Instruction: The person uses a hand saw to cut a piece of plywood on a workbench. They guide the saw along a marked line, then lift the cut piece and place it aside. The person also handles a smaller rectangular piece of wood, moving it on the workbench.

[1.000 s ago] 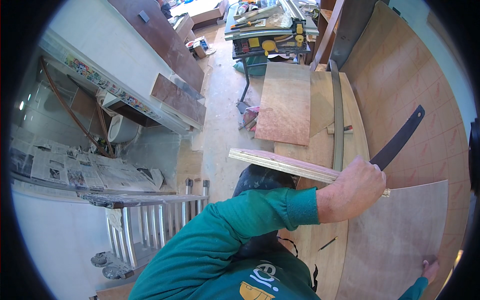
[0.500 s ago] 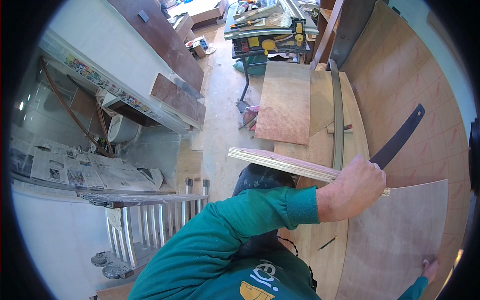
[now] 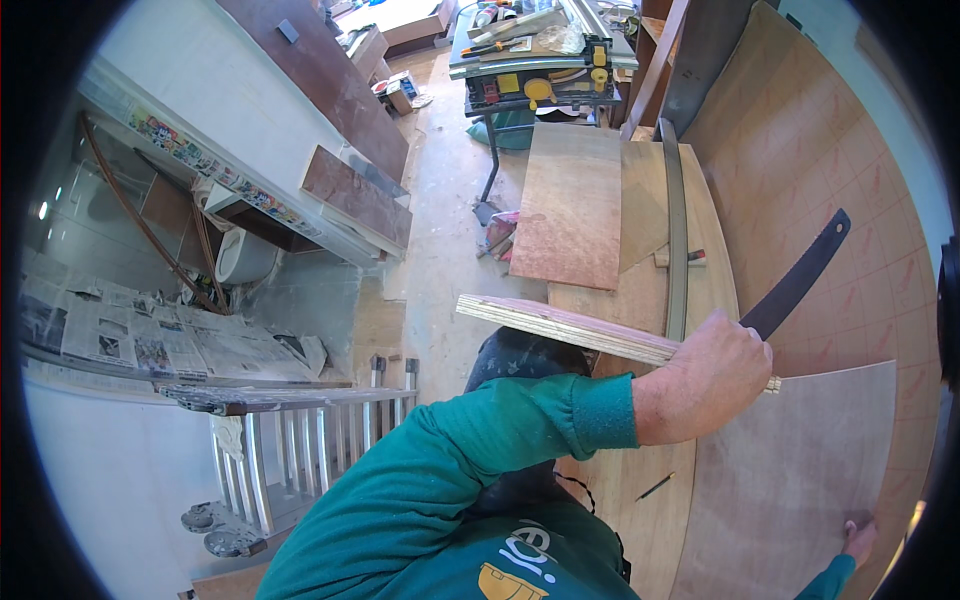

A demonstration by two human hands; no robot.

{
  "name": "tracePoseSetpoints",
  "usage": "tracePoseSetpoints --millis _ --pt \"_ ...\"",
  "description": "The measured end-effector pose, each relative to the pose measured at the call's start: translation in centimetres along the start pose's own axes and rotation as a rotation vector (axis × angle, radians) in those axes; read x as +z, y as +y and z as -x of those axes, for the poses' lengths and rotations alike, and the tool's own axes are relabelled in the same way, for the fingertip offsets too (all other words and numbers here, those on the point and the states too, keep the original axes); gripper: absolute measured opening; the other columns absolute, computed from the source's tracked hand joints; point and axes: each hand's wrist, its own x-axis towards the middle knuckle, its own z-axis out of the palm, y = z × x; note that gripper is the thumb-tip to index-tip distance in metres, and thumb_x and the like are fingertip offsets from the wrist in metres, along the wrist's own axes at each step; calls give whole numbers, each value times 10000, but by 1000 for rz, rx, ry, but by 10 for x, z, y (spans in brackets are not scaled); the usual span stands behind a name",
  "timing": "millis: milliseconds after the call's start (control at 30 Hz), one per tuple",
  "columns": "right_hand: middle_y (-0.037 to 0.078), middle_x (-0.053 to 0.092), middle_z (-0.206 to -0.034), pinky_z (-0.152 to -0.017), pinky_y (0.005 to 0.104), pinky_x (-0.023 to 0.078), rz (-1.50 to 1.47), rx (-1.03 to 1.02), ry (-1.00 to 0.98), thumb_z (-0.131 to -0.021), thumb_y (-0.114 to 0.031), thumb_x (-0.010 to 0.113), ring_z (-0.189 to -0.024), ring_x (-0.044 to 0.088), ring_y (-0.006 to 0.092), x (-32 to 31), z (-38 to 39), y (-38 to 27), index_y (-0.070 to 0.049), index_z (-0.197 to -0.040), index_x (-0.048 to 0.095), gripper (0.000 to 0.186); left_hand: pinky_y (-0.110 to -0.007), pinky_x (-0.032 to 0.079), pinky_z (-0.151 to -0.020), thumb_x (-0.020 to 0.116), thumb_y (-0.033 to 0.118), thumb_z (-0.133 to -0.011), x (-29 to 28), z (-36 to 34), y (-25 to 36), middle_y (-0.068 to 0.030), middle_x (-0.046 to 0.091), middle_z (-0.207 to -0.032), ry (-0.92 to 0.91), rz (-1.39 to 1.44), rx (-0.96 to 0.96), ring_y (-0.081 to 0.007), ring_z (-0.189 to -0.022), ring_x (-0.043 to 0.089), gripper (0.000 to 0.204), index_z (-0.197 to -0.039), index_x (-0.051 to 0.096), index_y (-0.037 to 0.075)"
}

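Note:
My left hand [image 3: 715, 372], at the end of a green sleeve crossing the view, is closed round a plywood strip [image 3: 570, 325]. In the same grip is a handsaw [image 3: 800, 275]; its dark curved blade points up and to the right, its handle hidden by my hand. At the lower right my right hand [image 3: 860, 542] grips the edge of a thin plywood sheet [image 3: 790, 470], thumb on its face; the other fingers are mostly hidden. The sheet lies tilted over a larger pale board [image 3: 640, 530]. A pencil [image 3: 655, 487] rests on that board, beside the sheet.
Ahead stands a table saw [image 3: 540, 75] loaded with tools. A reddish plywood panel [image 3: 568, 205] and a long metal bar [image 3: 675, 230] lie ahead of me, with a hammer-like tool [image 3: 690, 258] by the bar. A metal ladder [image 3: 300, 420] is at the left; board covers the right wall [image 3: 830, 150].

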Motion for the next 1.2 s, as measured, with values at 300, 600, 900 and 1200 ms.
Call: tracePoseSetpoints --millis 300,600,900,1200 --pt "236 623 -1392 -1055 466 489 -26 -40 35 -855 -147 818 -1272 598 421 9 -1 10 -35 -1450 544 665 -354 456 -651 673 157 -881 3 0 0 -60 674 -831 30 27 -11 -195 -783 675 129 -931 699 41" --pt "249 548 -1475 -1138 443 425 -4 -52 74 -855 -143 817 -1367 522 404 52 -21 49 -11 -1513 472 755 -360 464 -648 733 204 -849 1 5 -2 -66 667 -826 72 35 6 -206 -775 685 175 -915 699 45" --pt "270 489 -1522 -1206 426 358 -149 47 29 -784 -132 855 -1430 451 390 84 -36 57 25 -1525 427 871 -416 521 -698 759 463 -880 -12 -13 -17 -125 692 -818 26 212 -92 -309 -811 722 444 -879 695 23" --pt "282 483 -1520 -1213 436 342 -65 -23 72 -734 -114 875 -1425 445 417 86 -44 26 26 -1539 399 945 -433 534 -710 743 540 -854 -15 -43 -56 -118 695 -804 249 57 -63 -325 -803 720 503 -882 690 41"
